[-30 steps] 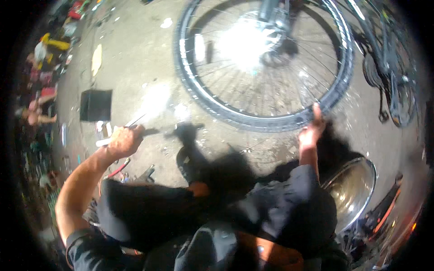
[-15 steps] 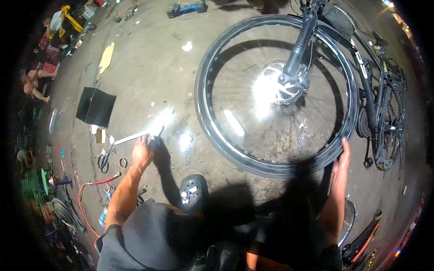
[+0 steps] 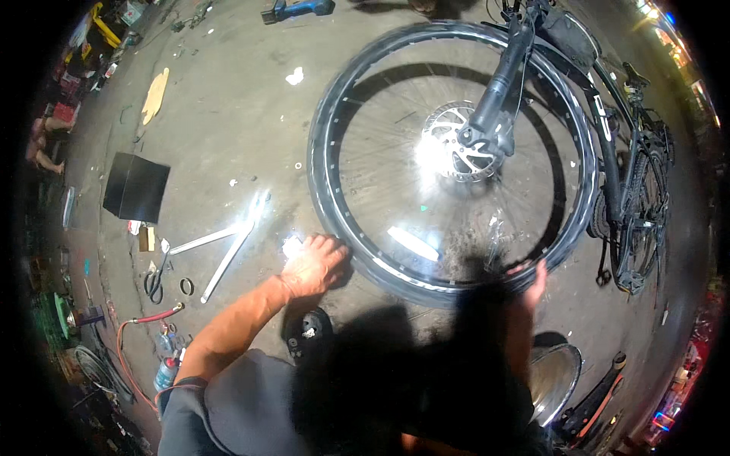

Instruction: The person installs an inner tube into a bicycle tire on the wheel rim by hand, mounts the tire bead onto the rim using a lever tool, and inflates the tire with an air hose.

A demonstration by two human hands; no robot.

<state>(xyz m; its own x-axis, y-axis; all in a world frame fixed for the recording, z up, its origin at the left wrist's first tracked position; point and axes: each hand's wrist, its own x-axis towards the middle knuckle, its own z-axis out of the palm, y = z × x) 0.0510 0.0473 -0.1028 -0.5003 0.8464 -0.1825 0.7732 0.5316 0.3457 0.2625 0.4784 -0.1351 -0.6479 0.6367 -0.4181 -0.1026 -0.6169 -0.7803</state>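
A bicycle wheel (image 3: pixel 323 144) with a black tyre stands mounted in the bike's fork (image 3: pixel 498 83), its disc brake rotor (image 3: pixel 460 144) brightly lit. My right hand (image 3: pixel 530 287) grips the tyre at its lower right, with the thumb outside and fingertips showing at the rim. Beside the tyre's lower left is my left hand (image 3: pixel 313 266), its fingers slightly apart and bent towards the rubber; the fingertips are partly hidden and no object shows in them. Two long shiny metal bars (image 3: pixel 207 240) lie crossing on the floor to the left of that hand.
Left on the floor are a black box (image 3: pixel 137 188), scissors (image 3: pixel 154 281), a dark ring (image 3: pixel 186 286), a red hose (image 3: pixel 158 315) and a spray can (image 3: pixel 166 374). A blue power tool (image 3: pixel 298 10) lies far off. Another bicycle (image 3: pixel 642 182) and a metal basin (image 3: pixel 559 372) are at right.
My left hand has left the metal bars and moved right to the tyre. My right hand has slid left and lower along the tyre. The view has shifted slightly.
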